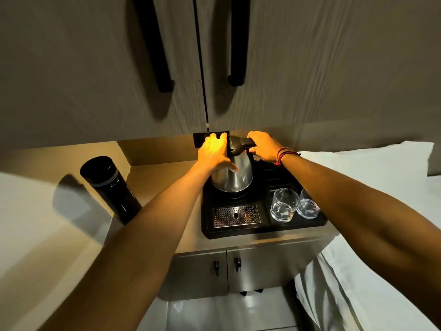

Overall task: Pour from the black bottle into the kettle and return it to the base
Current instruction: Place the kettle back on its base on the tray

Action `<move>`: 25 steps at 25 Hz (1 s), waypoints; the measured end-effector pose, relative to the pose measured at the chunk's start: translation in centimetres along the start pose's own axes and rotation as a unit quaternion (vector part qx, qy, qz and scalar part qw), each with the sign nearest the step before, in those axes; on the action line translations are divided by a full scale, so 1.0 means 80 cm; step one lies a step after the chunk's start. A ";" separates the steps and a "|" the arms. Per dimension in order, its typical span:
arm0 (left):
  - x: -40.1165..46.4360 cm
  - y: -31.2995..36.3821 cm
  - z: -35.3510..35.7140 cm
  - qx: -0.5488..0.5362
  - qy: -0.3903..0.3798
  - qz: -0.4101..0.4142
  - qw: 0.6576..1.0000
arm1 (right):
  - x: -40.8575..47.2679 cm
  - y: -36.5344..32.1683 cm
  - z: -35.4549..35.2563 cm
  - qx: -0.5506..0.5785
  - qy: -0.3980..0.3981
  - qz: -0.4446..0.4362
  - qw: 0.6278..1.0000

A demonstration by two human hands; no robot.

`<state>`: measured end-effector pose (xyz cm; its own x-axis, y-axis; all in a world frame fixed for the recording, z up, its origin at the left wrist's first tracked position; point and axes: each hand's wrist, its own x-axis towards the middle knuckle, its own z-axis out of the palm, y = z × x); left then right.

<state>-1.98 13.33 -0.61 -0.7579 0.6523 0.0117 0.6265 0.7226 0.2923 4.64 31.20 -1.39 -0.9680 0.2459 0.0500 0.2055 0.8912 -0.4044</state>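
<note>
A steel kettle with a black lid and handle stands on its round base at the back of a black tray. My left hand presses against the kettle's upper left side and lid. My right hand is wrapped around the kettle's black handle at the top right. The black bottle stands capped on the counter to the left, apart from both hands.
Two clear glasses stand on the tray's right side, beside a perforated metal drip grid. Cabinet doors with long black handles hang overhead. White bedding lies to the right, and low cupboard doors sit below the counter.
</note>
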 end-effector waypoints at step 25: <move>0.007 -0.004 0.019 0.056 0.005 0.008 0.998 | 0.009 0.020 -0.007 -0.044 -0.085 -0.064 0.993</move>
<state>-2.36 13.83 -2.16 -0.7487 0.6624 0.0259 0.6549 0.7332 0.1830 4.35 33.05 -1.48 -0.9959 0.0666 -0.0612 0.0829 0.9426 -0.3236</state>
